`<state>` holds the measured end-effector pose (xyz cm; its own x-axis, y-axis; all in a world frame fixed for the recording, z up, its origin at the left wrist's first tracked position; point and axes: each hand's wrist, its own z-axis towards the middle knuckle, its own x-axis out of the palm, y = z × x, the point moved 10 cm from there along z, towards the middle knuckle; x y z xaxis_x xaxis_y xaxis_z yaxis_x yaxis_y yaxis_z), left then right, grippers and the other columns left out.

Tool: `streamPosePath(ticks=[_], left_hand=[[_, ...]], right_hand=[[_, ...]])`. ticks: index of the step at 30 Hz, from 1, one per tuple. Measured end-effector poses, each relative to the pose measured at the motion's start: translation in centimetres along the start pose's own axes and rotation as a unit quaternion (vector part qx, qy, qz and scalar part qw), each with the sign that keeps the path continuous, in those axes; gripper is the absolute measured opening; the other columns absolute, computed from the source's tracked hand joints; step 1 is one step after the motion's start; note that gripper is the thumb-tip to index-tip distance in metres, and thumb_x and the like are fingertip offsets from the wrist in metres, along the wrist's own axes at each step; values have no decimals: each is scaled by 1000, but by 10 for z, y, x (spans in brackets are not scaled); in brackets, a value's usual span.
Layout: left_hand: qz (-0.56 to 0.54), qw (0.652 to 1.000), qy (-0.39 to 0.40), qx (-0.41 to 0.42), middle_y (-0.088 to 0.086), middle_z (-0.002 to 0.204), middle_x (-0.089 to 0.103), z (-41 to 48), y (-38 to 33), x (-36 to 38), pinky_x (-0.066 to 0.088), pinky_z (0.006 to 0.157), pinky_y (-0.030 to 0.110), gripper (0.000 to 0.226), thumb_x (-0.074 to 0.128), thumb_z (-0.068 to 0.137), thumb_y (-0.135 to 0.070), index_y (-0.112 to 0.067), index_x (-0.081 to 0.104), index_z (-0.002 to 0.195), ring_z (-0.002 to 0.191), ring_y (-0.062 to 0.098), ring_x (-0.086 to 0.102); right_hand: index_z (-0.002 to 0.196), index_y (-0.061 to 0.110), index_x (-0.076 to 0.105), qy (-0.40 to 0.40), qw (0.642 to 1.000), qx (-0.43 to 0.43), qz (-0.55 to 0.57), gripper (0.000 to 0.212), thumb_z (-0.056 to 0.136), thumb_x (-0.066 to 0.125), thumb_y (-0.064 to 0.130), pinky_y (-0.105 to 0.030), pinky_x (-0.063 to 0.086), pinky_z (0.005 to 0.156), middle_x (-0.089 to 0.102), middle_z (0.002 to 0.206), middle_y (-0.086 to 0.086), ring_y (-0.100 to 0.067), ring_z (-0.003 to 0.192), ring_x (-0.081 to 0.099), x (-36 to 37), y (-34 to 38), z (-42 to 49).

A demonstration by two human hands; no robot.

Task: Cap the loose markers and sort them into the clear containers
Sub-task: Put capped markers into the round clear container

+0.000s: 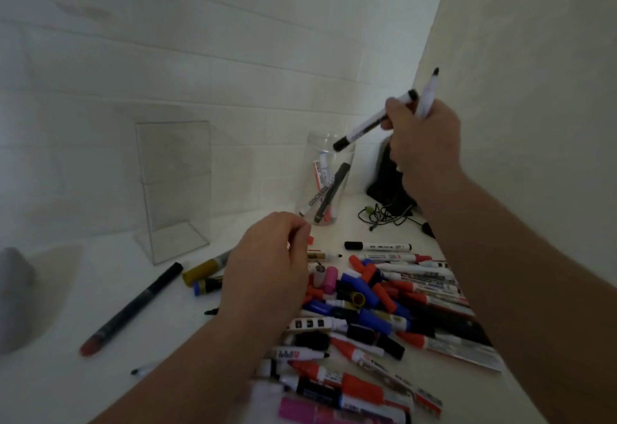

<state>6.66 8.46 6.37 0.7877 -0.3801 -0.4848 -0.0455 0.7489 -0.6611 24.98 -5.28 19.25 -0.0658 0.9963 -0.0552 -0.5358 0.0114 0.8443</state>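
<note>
White tabletop [100,276], white panelled wall behind, dim light.

Nearest: marker pile [367,310] of loose markers and caps in red, blue, black and pink, with a magenta marker [310,412] at the near edge. Most barrels carry print, but it's too blurred to read. One white barrel [290,354] has a black logo with a red mark, not legible.

Left hand [267,266] is knuckles up over the pile's left side with its fingers curled in. There's a small red piece [311,239] at the fingertips; can't tell if it's pinched.

Left of the pile lie a long black pen [133,306] with a red end and a gold marker [207,268], with a grey object [13,296] at the far left edge.

Further back:
- Rectangular clear container [173,183] stands upright with nothing visible inside.
- Round clear jar [312,146] holds several markers leaning. One has lettering along the barrel, unreadable.
- Black cable tangle [387,215] sits right of the jar.

Right hand [424,143] is raised above the jar and grips two white markers [367,128]. One has a black cap pointing down at the jar mouth. The other points up with its black tip bare.
</note>
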Motion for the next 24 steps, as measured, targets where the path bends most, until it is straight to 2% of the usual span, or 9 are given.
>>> streamPosePath(ticks=[3, 5, 7, 10, 13, 15, 18, 21, 24], left_hand=[[22, 1000, -3, -5, -12, 70, 49, 2, 2, -3, 33, 59, 18, 27, 47, 100, -44, -32, 50, 76, 68, 2, 47], [30, 1000, 1, -8, -10, 67, 49, 3, 4, -3, 33, 58, 19, 31, 46, 99, -48, -32, 48, 73, 65, 3, 47], [48, 999, 0, -5, -11, 65, 47, 3, 4, -3, 32, 57, 16, 33, 47, 99, -48, -33, 44, 69, 62, 3, 46], [66, 998, -8, 13, -12, 62, 44, 2, 2, -2, 33, 55, 16, 34, 50, 98, -47, -34, 44, 68, 59, 2, 44], [65, 998, 1, 7, -11, 64, 47, 1, 4, 0, 36, 57, 17, 32, 50, 99, -48, -31, 50, 72, 61, 2, 46], [58, 998, -2, 3, -9, 63, 48, 2, 5, -3, 33, 55, 18, 34, 51, 99, -45, -28, 51, 70, 60, 3, 46], [40, 999, -3, 4, -7, 63, 51, 2, 4, -4, 36, 55, 30, 33, 54, 99, -41, -22, 56, 71, 62, 11, 49], [25, 1000, 6, 1, -5, 65, 56, -2, 0, 0, 42, 61, 35, 32, 56, 98, -40, -22, 60, 72, 66, 16, 54], [2, 999, 44, 0, -9, 64, 58, -8, -7, 10, 40, 61, 31, 31, 57, 97, -44, -26, 62, 72, 64, 7, 54]], right_hand=[[79, 13, 67, -11, 1000, 1, -29, 18, 91, 65, 26, -25, 46, 52, 75, 87, -9, -9, 58, 56, 21, 0, 37], [84, 3, 67, 0, 999, 26, -48, 23, 89, 63, 26, -26, 43, 48, 74, 93, -18, -13, 55, 52, 40, -12, 56], [85, 2, 65, 30, 996, 66, -53, 22, 89, 61, 24, -24, 37, 43, 73, 93, -23, -14, 47, 48, 61, -29, 66], [99, -2, 66, 66, 986, 139, -66, 27, 91, 57, 23, -15, 29, 36, 74, 84, -13, -8, 33, 41, 78, -56, 61], [113, 0, 61, 79, 977, 192, -46, 32, 94, 56, 25, -13, 28, 36, 70, 83, -7, -9, 36, 38, 74, -72, 45], [112, 3, 61, 99, 974, 196, -57, 30, 95, 58, 28, -14, 29, 38, 68, 82, -4, -10, 40, 40, 62, -74, 27], [104, 8, 60, 171, 966, 173, -83, 19, 95, 62, 25, -19, 33, 40, 68, 84, -8, -11, 45, 45, 40, -73, -15], [93, 9, 64, 245, 950, 175, -84, 8, 87, 68, 12, -29, 41, 49, 69, 82, -16, -19, 55, 54, 12, -83, -65], [84, 5, 69, 268, 940, 200, -60, 15, 78, 59, -5, -33, 45, 56, 71, 85, -19, -25, 65, 57, -20, -94, -103]])
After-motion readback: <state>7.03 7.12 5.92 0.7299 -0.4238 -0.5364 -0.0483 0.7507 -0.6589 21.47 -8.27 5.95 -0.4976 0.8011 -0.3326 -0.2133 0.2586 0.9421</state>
